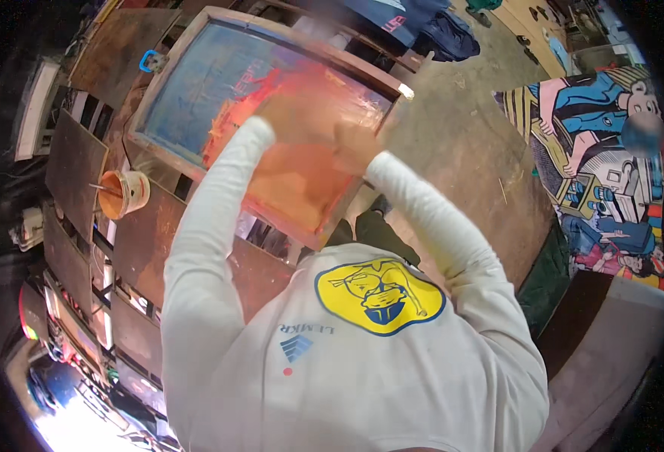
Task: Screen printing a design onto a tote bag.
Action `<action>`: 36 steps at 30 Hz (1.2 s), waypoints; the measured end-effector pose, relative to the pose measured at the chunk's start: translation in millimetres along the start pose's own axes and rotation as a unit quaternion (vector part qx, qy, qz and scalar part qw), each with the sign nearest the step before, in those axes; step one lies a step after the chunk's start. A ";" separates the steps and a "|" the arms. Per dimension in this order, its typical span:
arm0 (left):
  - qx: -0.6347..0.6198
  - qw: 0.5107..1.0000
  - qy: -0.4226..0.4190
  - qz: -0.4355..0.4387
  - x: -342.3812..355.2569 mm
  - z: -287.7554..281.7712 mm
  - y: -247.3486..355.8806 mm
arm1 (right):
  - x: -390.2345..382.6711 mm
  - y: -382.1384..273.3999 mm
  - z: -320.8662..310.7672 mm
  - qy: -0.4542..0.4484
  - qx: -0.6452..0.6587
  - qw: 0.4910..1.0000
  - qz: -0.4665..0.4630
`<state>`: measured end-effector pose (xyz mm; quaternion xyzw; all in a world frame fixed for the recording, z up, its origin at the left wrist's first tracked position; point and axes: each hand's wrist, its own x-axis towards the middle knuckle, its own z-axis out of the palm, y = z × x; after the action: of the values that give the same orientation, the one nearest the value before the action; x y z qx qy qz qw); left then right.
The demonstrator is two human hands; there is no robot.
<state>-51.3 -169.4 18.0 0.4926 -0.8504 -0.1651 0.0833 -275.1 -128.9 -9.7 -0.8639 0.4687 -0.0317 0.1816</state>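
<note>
A wooden-framed screen (181, 87), tilted in view, has a blue mesh smeared with red and orange ink. My left hand (283, 119) is over the middle of that inked area, badly smeared by motion. My right hand (354, 147), also blurred, is over the screen near its right side. I cannot make out whether either one holds something. An orange-stained white bucket (134, 194) with a stick in it stands left of the screen, and a small blue-rimmed object (149, 62) is by the frame's upper left.
Brown boards (76, 162) on racks line the left. A painted cartoon panel (588, 151) is at the right above a dark green sheet (539, 290). Dark cloth (452, 34) lies beyond the screen. Concrete floor (483, 98) shows to the right.
</note>
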 end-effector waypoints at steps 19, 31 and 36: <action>-0.015 0.999 -0.039 -0.016 -56.4 -15.8 12.0 | -47.5 -66.2 4.4 -0.007 0.163 0.985 0.058; -0.098 0.982 0.146 0.064 -146.1 18.3 -16.5 | -70.2 -134.1 76.9 0.101 -0.032 0.993 -0.053; -0.047 0.995 0.083 -0.009 -150.2 2.6 -19.4 | -43.9 -122.2 7.9 -0.067 0.134 0.986 -0.069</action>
<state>38.9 -47.9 11.7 0.5077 -0.8275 -0.1641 0.1750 -200.3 -30.2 30.0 -0.8624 0.3862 -0.0488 0.3237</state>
